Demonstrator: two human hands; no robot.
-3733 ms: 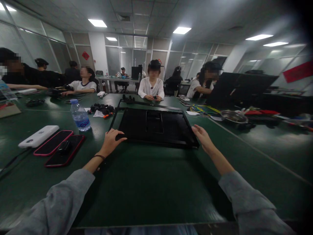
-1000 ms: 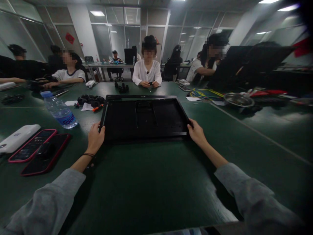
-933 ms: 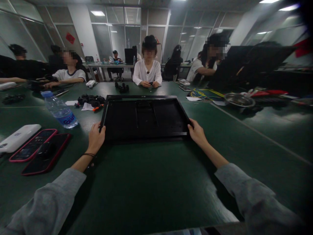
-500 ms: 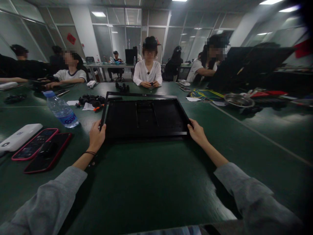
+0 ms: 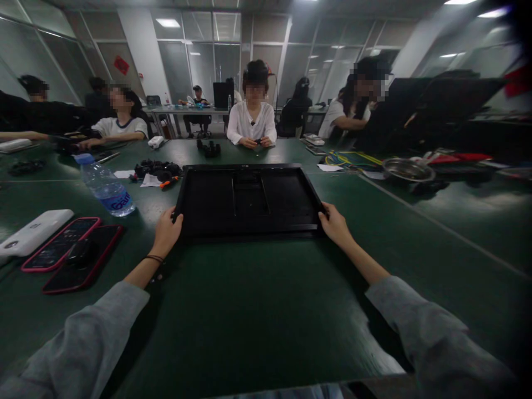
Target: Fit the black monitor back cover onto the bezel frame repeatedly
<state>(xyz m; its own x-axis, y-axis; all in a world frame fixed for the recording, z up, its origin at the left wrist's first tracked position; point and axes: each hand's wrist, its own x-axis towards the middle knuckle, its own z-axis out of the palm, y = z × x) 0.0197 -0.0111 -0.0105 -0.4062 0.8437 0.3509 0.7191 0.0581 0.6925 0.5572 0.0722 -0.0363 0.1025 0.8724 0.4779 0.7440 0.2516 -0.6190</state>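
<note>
A black rectangular frame, like a monitor bezel (image 5: 245, 166), lies over a black monitor back cover (image 5: 208, 199) with a raised rectangular part in its middle. My left hand (image 5: 167, 231) is closed around the bezel's left side near its front corner. On the opposite side, my right hand (image 5: 336, 226) grips the front right corner, thumb on top. The fingers under the edges are hidden. Along the near side the bezel and the cover look close together; whether they touch all round I cannot tell.
Left of my arm are a water bottle (image 5: 106, 185), two red-edged phones (image 5: 62, 241) and a white device (image 5: 35, 235). Black parts (image 5: 153, 169) lie beyond the bottle. At right are a metal bowl (image 5: 409, 169) and cables (image 5: 353, 159). A person (image 5: 252, 122) sits opposite.
The bezel's far edge has come down onto the back cover, closing the gap seen at the far side. Both hands have kept their hold and barely moved.
</note>
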